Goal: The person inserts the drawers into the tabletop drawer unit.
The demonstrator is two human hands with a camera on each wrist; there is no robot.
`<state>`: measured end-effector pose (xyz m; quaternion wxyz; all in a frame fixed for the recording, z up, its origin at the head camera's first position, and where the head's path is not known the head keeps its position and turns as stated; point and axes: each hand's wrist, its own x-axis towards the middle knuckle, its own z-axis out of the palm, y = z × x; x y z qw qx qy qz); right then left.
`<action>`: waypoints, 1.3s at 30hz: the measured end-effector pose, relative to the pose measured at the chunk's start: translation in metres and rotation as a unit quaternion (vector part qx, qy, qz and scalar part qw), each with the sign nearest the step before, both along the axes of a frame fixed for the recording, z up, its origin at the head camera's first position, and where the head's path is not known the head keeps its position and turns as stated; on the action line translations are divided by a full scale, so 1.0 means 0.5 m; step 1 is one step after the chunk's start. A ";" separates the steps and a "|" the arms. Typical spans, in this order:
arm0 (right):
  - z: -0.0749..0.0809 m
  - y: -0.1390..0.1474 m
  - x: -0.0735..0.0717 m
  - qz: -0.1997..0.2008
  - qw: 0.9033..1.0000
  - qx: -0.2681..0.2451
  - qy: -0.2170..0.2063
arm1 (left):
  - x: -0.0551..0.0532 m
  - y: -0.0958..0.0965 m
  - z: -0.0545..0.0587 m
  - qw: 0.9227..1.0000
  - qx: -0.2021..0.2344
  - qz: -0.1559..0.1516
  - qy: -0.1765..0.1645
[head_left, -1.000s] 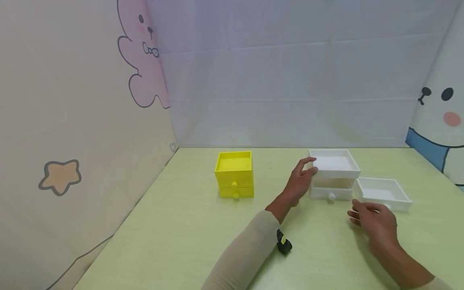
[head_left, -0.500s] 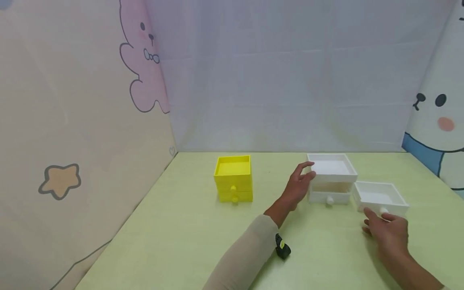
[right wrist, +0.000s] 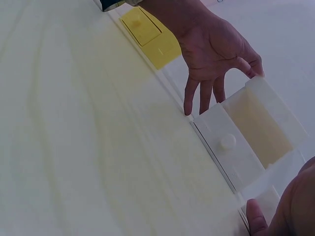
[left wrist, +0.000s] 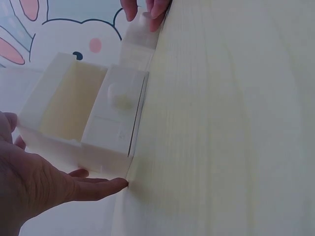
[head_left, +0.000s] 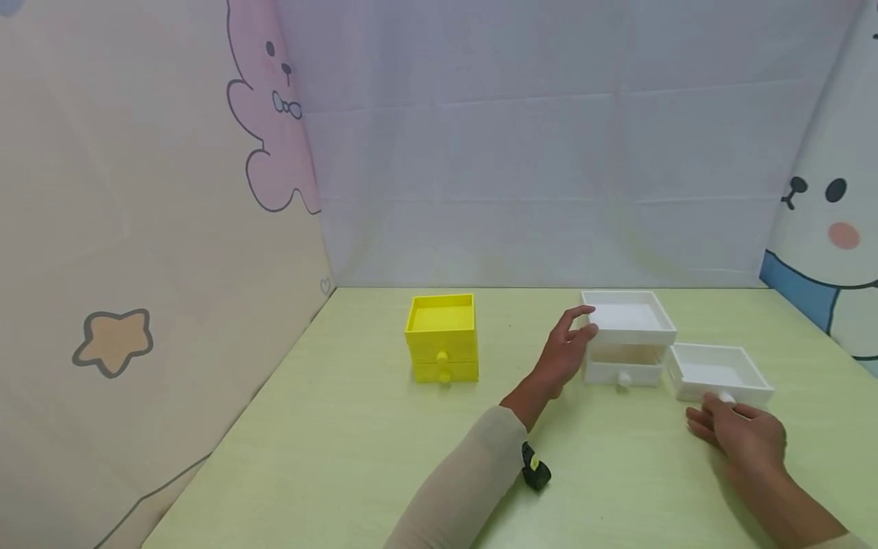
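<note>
On the right of the table stands a white mini drawer cabinet (head_left: 628, 335), its upper slot bare and the lower drawer (right wrist: 227, 142) in place with a round knob. My left hand (head_left: 565, 352) touches its left side, thumb up at the top edge and fingers reaching down the wall (right wrist: 209, 64). Just right of the cabinet, a pulled-out white drawer (head_left: 716, 371) sits upright, knob towards me. My right hand (head_left: 748, 438) pinches that knob (left wrist: 144, 15), thumb and fingers at either side. In the right wrist view the right hand hides most of this drawer.
A yellow mini drawer cabinet (head_left: 442, 338) with two knobbed drawers pushed in stands left of the white one. The pale green table (head_left: 329, 457) meets fabric walls at the back and left. A small black device (head_left: 536, 469) is by my left sleeve.
My right hand has moved right, from in front of the gap between cabinet and loose drawer to that drawer's knob. The left hand stays at the cabinet. The head view has tilted slightly.
</note>
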<state>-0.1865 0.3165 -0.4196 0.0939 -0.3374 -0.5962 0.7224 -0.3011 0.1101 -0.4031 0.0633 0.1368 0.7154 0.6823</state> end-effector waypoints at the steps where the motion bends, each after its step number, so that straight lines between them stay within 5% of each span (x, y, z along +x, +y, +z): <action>1: -0.001 0.001 -0.001 -0.003 1.000 -0.002 -0.003 | 0.000 0.000 -0.001 1.000 -0.001 -0.001 0.001; 8: -0.007 0.003 -0.009 -0.017 1.000 0.016 -0.020 | -0.002 0.001 -0.004 1.000 0.002 -0.004 0.008; 18: 0.003 -0.004 -0.004 -0.080 0.993 -0.083 0.037 | -0.004 0.000 -0.004 1.000 -0.003 -0.007 0.005; 39: 0.009 -0.011 0.005 -0.062 0.995 -0.072 0.039 | -0.002 0.001 -0.003 1.000 -0.012 -0.004 0.009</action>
